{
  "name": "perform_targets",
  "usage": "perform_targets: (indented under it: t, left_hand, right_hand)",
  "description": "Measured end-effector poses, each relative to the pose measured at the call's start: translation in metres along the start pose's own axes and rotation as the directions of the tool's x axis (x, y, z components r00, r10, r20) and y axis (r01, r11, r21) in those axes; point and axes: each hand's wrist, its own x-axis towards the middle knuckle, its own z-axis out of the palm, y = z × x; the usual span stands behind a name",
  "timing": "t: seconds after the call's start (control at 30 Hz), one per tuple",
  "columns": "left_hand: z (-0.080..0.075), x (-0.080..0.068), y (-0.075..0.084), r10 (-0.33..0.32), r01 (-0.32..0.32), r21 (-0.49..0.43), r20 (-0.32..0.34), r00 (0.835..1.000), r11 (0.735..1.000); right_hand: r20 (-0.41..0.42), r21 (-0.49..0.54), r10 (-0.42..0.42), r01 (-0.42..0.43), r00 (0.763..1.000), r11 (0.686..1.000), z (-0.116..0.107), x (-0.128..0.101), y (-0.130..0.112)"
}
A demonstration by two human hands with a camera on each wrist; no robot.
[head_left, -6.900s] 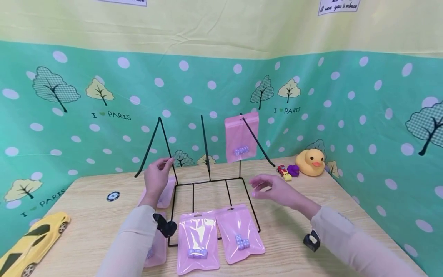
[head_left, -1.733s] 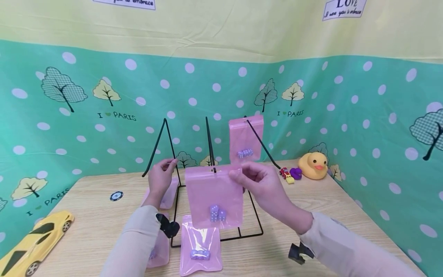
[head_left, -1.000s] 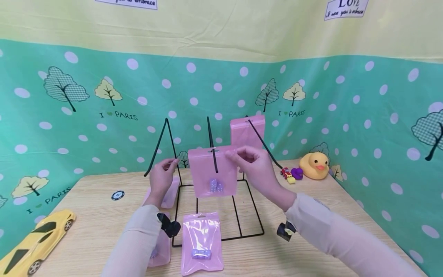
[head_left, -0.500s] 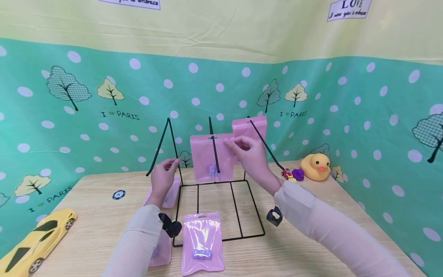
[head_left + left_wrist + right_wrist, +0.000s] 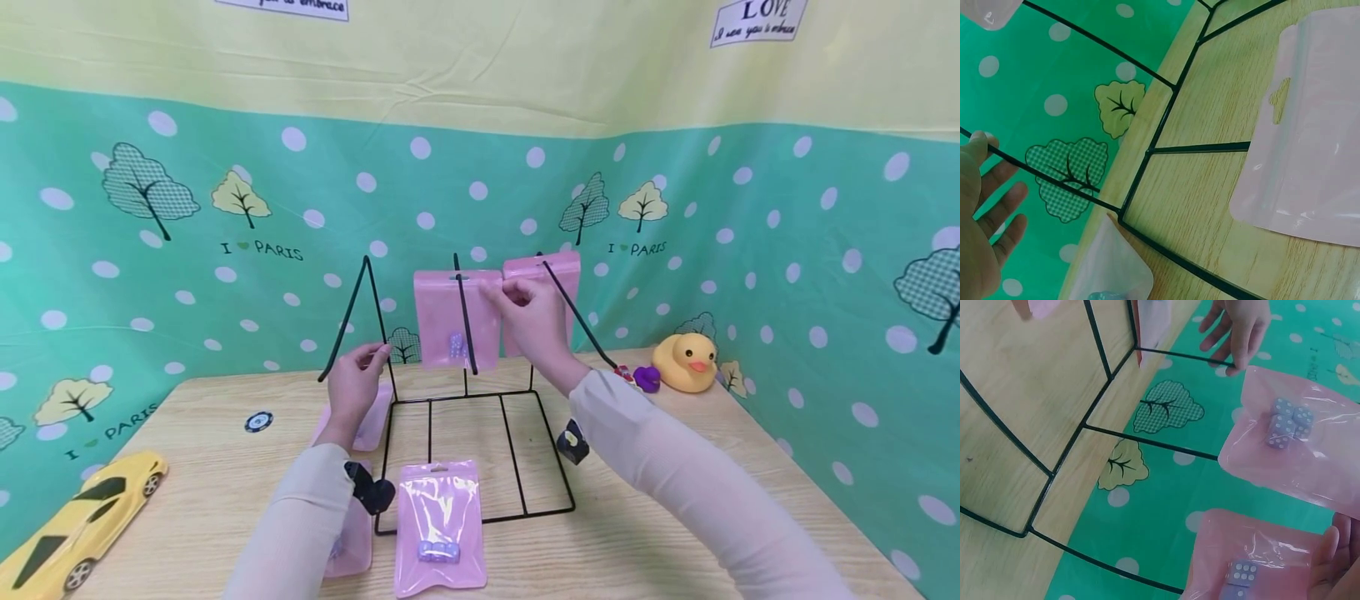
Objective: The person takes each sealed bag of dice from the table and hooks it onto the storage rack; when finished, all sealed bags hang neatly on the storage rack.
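Observation:
A black wire rack [image 5: 465, 397] stands on the table with three raised hooks. At its left upright, my left hand [image 5: 354, 387] pinches the wire between thumb and forefinger. My right hand [image 5: 536, 321] pinches the upper right corner of a pink zip pouch [image 5: 435, 321], whose hang hole is threaded on the middle hook. Purple dice [image 5: 1282, 428] show inside that pouch. Partly behind my right hand, another pink pouch [image 5: 525, 268] hangs on the right hook. The left hook bears nothing. One more pink pouch [image 5: 442, 521] lies flat over the rack's front bar.
Two pink pouches lie left of the rack, one farther back [image 5: 372, 425] and one nearer [image 5: 354, 546], both partly behind my left arm. A yellow toy car [image 5: 90, 517] and a round chip [image 5: 258, 422] are at left. A yellow duck [image 5: 684, 362] and a small purple duck [image 5: 647, 379] sit back right.
My right hand has picked a pink pouch off the rack's base, brought it onto the middle hook and slid it backward and up along the wire. My left hand has kept its hold.

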Motion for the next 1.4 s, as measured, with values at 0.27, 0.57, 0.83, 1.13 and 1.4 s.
perform_targets:
  t: [0.27,0.57,0.83,1.13,1.4]
  left_hand:
    - [-0.001,-0.001,0.001,-0.015,0.015,-0.010,0.008,1.000,1.000]
    - [-0.001,-0.002,0.003,-0.020,0.020,-0.008,0.009,1.000,1.000]
    - [-0.001,-0.003,0.004,-0.026,0.026,-0.007,0.012,1.000,1.000]
    - [0.000,-0.001,0.002,-0.023,0.023,-0.008,0.012,1.000,1.000]
    - [0.000,-0.001,0.002,-0.032,0.032,-0.007,0.010,0.999,0.999]
  right_hand:
    - [0.002,-0.058,0.011,-0.011,1.000,0.998,0.004,0.008,0.000]
    - [-0.020,-0.139,0.035,-0.037,0.999,0.990,0.007,0.016,-0.001]
    - [-0.015,-0.192,0.037,-0.040,0.999,0.981,0.010,0.020,-0.001]
    - [-0.009,-0.223,0.054,-0.055,0.998,0.973,0.010,0.022,-0.002]
    - [0.000,-0.178,0.076,-0.074,0.997,0.981,0.009,0.020,0.000]
